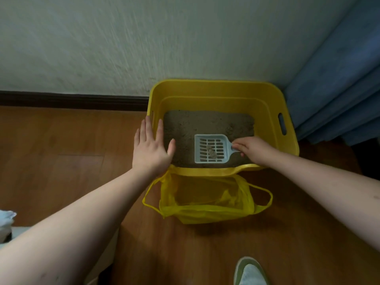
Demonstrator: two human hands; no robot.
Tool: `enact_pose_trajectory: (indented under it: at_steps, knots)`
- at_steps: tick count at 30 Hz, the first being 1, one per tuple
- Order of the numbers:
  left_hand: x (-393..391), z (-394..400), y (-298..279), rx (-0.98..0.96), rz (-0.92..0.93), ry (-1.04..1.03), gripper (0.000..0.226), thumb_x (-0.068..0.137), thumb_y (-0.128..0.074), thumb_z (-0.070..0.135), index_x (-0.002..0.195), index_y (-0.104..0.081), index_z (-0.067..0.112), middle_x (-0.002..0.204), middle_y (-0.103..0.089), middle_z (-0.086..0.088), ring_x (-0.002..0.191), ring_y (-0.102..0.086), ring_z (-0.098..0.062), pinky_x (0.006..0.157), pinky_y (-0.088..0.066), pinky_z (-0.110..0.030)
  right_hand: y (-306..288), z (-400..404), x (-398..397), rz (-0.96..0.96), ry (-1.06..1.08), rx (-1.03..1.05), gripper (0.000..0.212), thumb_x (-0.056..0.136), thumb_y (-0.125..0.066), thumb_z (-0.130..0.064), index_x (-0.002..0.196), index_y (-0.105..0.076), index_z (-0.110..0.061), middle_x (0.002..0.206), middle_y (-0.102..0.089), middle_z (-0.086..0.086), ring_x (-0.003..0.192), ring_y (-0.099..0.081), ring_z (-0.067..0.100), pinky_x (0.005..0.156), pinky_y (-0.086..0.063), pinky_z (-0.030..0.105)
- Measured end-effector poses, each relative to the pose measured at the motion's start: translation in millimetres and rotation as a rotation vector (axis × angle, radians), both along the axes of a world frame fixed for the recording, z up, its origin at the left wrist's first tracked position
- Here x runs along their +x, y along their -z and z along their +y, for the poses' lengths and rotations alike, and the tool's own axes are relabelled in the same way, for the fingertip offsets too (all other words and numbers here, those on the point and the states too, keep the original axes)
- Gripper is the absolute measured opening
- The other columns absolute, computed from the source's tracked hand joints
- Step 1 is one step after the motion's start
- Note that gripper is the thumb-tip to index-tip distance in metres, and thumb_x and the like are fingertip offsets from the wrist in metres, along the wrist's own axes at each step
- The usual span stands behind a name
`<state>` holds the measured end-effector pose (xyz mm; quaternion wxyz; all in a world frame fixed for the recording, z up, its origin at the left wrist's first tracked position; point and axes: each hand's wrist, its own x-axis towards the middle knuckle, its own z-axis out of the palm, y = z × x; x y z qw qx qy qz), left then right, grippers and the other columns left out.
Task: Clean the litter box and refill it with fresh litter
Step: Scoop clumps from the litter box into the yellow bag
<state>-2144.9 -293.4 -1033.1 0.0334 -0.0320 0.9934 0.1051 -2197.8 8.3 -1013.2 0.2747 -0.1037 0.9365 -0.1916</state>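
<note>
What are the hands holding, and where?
The right hand grips the pale blue slotted plastic scoop by its handle. The left hand holds nothing; it rests open on the yellow plastic litter box rim.

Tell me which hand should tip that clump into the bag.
Right. The right hand already grips the scoop carrying the clump, near the open bag. The left hand rests flat on the box rim.

Open litter box (287, 128) top, wall (123, 48) behind, curtain (339, 89) right

Dim, soft indoor light; streaky motion blur, wide-angle edge distortion.
</note>
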Motion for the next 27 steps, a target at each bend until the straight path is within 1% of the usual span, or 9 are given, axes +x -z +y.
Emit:
enact_pose_trajectory:
  at_steps: [4, 7, 9, 12, 14, 16, 19, 23, 27]
  knots:
    - [0, -1, 1, -0.009, 0.004, 0.001, 0.071, 0.098, -0.021, 0.058, 0.157, -0.005, 0.021, 0.163, 0.009, -0.015, 0.15, 0.007, -0.028, 0.122, -0.001, -0.044, -5, 2, 9, 0.013, -0.002, -0.021, 0.028, 0.102, -0.04, -0.031, 0.115, -0.064, -0.024, 0.092, -0.068, 0.005, 0.081, -0.06, 0.016, 0.072, -0.047, 0.035]
    - [0, -2, 2, -0.009, 0.028, 0.005, 0.071, 0.097, -0.022, 0.056, 0.157, -0.005, 0.021, 0.163, 0.009, -0.015, 0.15, 0.008, -0.028, 0.122, -0.001, -0.045, -11, 3, 16, 0.032, 0.011, -0.071, 0.024, 0.102, -0.04, -0.029, 0.103, -0.064, -0.026, 0.08, -0.063, 0.001, 0.073, -0.057, 0.015, 0.059, -0.041, 0.027]
    - [1, -1, 3, -0.006, 0.054, 0.016, 0.072, 0.097, -0.023, 0.054, 0.157, -0.002, 0.02, 0.162, 0.011, -0.015, 0.15, 0.01, -0.027, 0.122, 0.001, -0.046, -15, 4, 21, 0.072, 0.0, -0.081, 0.025, 0.102, -0.039, -0.029, 0.102, -0.064, -0.023, 0.077, -0.061, -0.002, 0.068, -0.054, 0.012, 0.057, -0.035, 0.026]
    - [0, -2, 2, -0.026, 0.093, 0.064, 0.071, 0.096, -0.024, 0.05, 0.157, -0.004, 0.018, 0.163, 0.008, -0.013, 0.15, 0.009, -0.025, 0.121, 0.002, -0.046, -19, 4, 29, 0.204, -0.104, 0.018, 0.03, 0.103, -0.035, -0.032, 0.107, -0.064, -0.023, 0.081, -0.06, -0.011, 0.077, -0.056, 0.013, 0.073, -0.035, 0.032]
    - [0, -2, 2, -0.04, 0.116, 0.106, 0.07, 0.096, -0.025, 0.048, 0.157, -0.007, 0.018, 0.164, 0.004, -0.01, 0.151, 0.008, -0.022, 0.122, 0.003, -0.045, -21, 4, 36, 0.279, -0.201, 0.112, 0.033, 0.103, -0.031, -0.035, 0.11, -0.063, -0.026, 0.095, -0.064, -0.01, 0.094, -0.057, 0.018, 0.085, -0.035, 0.037]
    - [1, -2, 3, -0.036, 0.12, 0.122, 0.069, 0.096, -0.026, 0.046, 0.156, -0.009, 0.017, 0.164, 0.0, -0.009, 0.151, 0.007, -0.02, 0.122, 0.004, -0.043, -21, 4, 43, 0.332, -0.269, 0.189, 0.036, 0.103, -0.029, -0.037, 0.114, -0.062, -0.027, 0.106, -0.066, -0.007, 0.102, -0.055, 0.019, 0.09, -0.033, 0.039]
    - [1, -2, 5, -0.035, 0.124, 0.12, 0.068, 0.096, -0.026, 0.045, 0.156, -0.012, 0.015, 0.164, -0.003, -0.009, 0.151, 0.005, -0.02, 0.122, 0.003, -0.044, -18, 4, 49, 0.444, -0.34, 0.246, 0.036, 0.101, -0.033, -0.037, 0.117, -0.063, -0.024, 0.104, -0.067, -0.003, 0.1, -0.055, 0.02, 0.086, -0.032, 0.038]
    - [2, -2, 3, -0.038, 0.123, 0.118, 0.068, 0.096, -0.03, 0.043, 0.156, -0.014, 0.015, 0.164, -0.005, -0.01, 0.151, 0.002, -0.021, 0.121, 0.001, -0.044, -11, 6, 54, 0.715, -0.507, 0.228, 0.034, 0.096, -0.042, -0.035, 0.097, -0.071, -0.018, 0.083, -0.067, 0.002, 0.079, -0.058, 0.026, 0.072, -0.038, 0.038]
    - [2, -2, 2, -0.034, 0.113, 0.122, 0.068, 0.096, -0.028, 0.044, 0.156, -0.014, 0.015, 0.164, -0.005, -0.01, 0.151, 0.002, -0.021, 0.122, 0.001, -0.044, -6, 4, 65, 0.841, -0.646, 0.219, 0.011, 0.089, -0.064, -0.019, 0.097, -0.069, -0.015, 0.081, -0.063, 0.006, 0.078, -0.056, 0.029, 0.069, -0.039, 0.039]
